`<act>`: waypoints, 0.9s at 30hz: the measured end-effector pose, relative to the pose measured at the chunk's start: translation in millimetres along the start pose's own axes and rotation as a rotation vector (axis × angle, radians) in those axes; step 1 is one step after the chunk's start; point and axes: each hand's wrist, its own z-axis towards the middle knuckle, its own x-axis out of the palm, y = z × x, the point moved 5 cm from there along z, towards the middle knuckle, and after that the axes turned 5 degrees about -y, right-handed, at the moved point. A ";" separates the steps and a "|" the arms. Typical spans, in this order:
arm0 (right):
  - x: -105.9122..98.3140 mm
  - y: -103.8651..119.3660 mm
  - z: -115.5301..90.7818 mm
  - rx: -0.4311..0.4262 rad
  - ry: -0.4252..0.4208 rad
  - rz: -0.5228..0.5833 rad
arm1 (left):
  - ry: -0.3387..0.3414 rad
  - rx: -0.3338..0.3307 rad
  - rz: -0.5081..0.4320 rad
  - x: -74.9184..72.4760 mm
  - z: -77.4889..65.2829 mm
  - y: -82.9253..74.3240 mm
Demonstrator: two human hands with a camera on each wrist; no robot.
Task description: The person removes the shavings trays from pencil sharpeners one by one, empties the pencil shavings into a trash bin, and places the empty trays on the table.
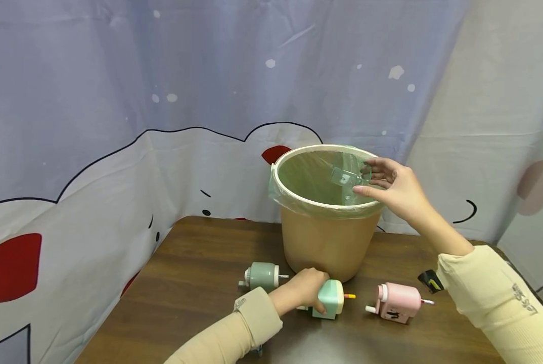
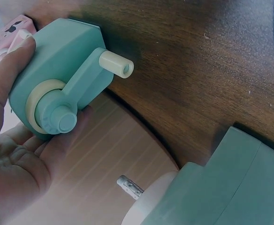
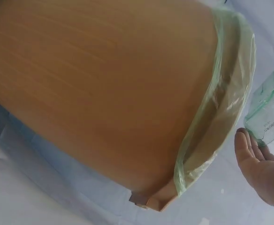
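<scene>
My left hand (image 1: 304,289) grips a mint-green hand-crank pencil sharpener (image 1: 331,299) in front of the bin. A pencil (image 1: 350,296) sticks out of its right side. In the left wrist view, the thumb lies along the sharpener body (image 2: 64,54), with its crank handle (image 2: 116,64) facing the camera. My right hand (image 1: 392,183) holds a clear greenish shavings drawer (image 1: 343,177) between thumb and fingers, over the right rim of a tan bin (image 1: 330,242). The right wrist view shows the drawer (image 3: 268,121) tilted, lettering on its side.
A pale green liner (image 1: 294,202) folds over the bin's rim. Left of my left hand sits a grey-green sharpener (image 1: 263,276); to the right is a pink one (image 1: 400,302). A small black item (image 1: 431,280) lies near the right sleeve. A patterned curtain (image 1: 226,172) hangs behind the wooden table (image 1: 198,273).
</scene>
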 end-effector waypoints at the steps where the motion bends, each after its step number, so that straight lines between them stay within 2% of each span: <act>1: 0.6 0.4 -2.7 -0.005 -0.001 0.010 | 0.002 0.000 0.003 -0.3 -0.2 -0.2; 6: 6.4 7.2 -19.1 -0.041 0.040 0.040 | 0.000 0.007 0.009 1.4 0.0 -0.3; 12: 17.0 11.0 -42.5 -0.123 0.092 0.038 | 0.003 0.018 0.031 2.9 0.7 -0.3; 20: 26.4 -2.2 -74.7 -0.185 0.083 0.041 | 0.027 0.026 0.060 3.8 0.2 0.0; 25: 36.6 -8.6 -87.1 -0.220 0.136 0.035 | 0.023 0.046 0.057 3.6 1.8 0.4; 27: 42.4 -8.8 -90.8 -0.244 0.166 0.043 | 0.018 0.046 0.026 2.9 1.8 1.0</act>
